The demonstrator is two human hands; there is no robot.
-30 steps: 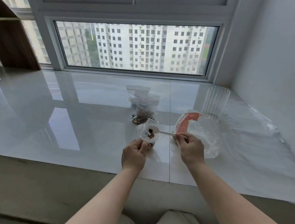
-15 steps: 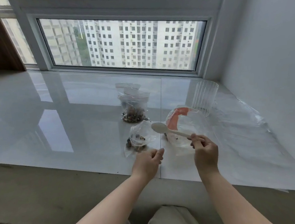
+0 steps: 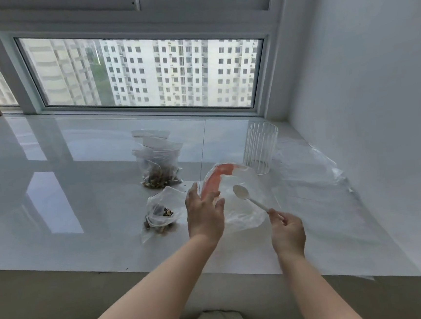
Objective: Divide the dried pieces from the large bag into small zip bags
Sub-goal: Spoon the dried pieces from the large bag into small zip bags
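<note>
Our left hand [image 3: 204, 214] hovers with fingers spread and straight, holding nothing, its fingertips reaching over the near left edge of the large bag [image 3: 236, 203], which we take as our landmark. Left of that bag, on the glossy sill [image 3: 55, 198], the small zip bag [image 3: 159, 214] lies slumped with a few dark dried pieces [image 3: 167, 212] inside. Beyond it, still left of the large bag and nearer the window, a stack of filled bags [image 3: 159, 163] stands upright. The large bag itself lies crumpled, mouth marked by an orange strip [image 3: 214, 182]; we cannot tell how much remains in it. Over its middle hangs the white spoon [image 3: 243, 193], bowl apparently empty, its handle end pinched in the curled fingers of our right hand [image 3: 287, 231], which sits at the bag's near right side. Behind the bag, to its right, stands a ribbed clear cup [image 3: 260, 150], and further right a loose plastic sheet [image 3: 320, 175] lies spread out.

We judge both bags thin, limp and slippery, nearly weightless, so they will collapse unless held. The orange-strip rim looks the best place to take hold, lifting the mouth wide for the spoon.
</note>
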